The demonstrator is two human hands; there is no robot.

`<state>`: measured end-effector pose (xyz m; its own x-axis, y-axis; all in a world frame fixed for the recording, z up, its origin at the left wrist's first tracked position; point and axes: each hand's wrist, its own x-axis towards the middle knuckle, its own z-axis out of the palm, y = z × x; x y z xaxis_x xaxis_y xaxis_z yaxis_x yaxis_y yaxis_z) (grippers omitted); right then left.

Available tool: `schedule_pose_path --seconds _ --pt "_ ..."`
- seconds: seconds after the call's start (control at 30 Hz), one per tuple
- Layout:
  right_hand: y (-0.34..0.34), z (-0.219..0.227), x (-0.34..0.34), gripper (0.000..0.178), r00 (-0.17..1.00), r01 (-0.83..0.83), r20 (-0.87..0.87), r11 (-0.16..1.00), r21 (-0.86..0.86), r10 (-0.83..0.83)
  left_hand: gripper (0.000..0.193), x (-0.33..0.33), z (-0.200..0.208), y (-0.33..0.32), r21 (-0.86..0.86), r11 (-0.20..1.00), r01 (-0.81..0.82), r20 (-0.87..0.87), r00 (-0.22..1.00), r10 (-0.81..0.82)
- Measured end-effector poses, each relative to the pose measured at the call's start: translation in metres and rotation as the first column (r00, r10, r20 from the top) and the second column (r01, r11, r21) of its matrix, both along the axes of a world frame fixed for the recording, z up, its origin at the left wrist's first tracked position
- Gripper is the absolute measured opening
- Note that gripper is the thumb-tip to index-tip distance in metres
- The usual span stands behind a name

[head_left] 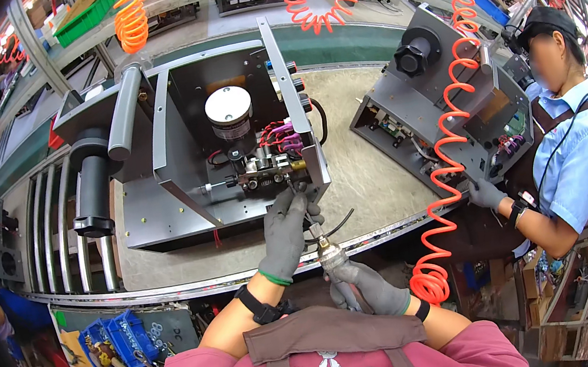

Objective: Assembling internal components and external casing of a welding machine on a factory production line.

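A dark grey metal machine housing (180,161) lies open in front of me, with a white-topped round motor (228,107) inside. Low in it sits a metal valve-like assembly (263,171), beside red and purple wires (282,137). My right hand (371,288), in a grey glove, is wrapped round a silver pneumatic screwdriver (331,254), pointed up at the housing's front right corner. My left hand (284,233), gloved too, is closed round the thin screwdriver bit just below the valve assembly. Its fingertips partly hide the bit's tip. A short black tube (342,220) sticks out by the screwdriver.
On the right, a co-worker (561,126) puts a gloved hand (487,194) on a second housing (440,105). Orange coiled air hoses (452,140) hang from above. Metal rollers (54,222) lie left of the bench top (357,153). Blue bins (130,339) of hardware stand at lower left.
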<state>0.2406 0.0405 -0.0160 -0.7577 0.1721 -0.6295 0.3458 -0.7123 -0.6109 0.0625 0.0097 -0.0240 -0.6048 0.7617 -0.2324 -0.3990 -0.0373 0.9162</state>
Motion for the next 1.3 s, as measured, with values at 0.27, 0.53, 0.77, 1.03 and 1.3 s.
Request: schedule_pose_path --seconds 0.27,0.53,0.77,1.03,1.3 --pt "-0.002 -0.001 -0.004 0.031 0.999 0.021 0.042 0.997 -0.081 -0.018 0.031 -0.005 0.001 0.001 -0.041 0.998 0.039 -0.014 0.999 -0.040" --pt "-0.010 -0.008 -0.011 0.030 0.999 0.052 0.008 0.981 0.188 -0.054 0.032 -0.014 -0.013 0.003 0.099 0.991 0.093 0.059 0.993 -0.099" --pt "-0.011 0.001 -0.012 0.036 0.987 0.083 -0.102 0.937 -0.340 -0.124 0.030 -0.033 -0.004 0.000 0.050 0.979 0.196 0.071 0.977 -0.200" --pt "-0.025 0.007 -0.020 0.037 0.980 0.092 -0.127 0.910 -0.404 -0.156 0.029 -0.029 0.010 -0.003 0.005 0.985 0.171 0.066 0.983 -0.171" --pt "-0.031 0.016 -0.019 0.050 0.994 0.090 -0.043 0.957 -0.275 -0.105 0.035 -0.004 -0.058 -0.028 -0.153 0.987 -0.041 0.002 0.999 0.042"
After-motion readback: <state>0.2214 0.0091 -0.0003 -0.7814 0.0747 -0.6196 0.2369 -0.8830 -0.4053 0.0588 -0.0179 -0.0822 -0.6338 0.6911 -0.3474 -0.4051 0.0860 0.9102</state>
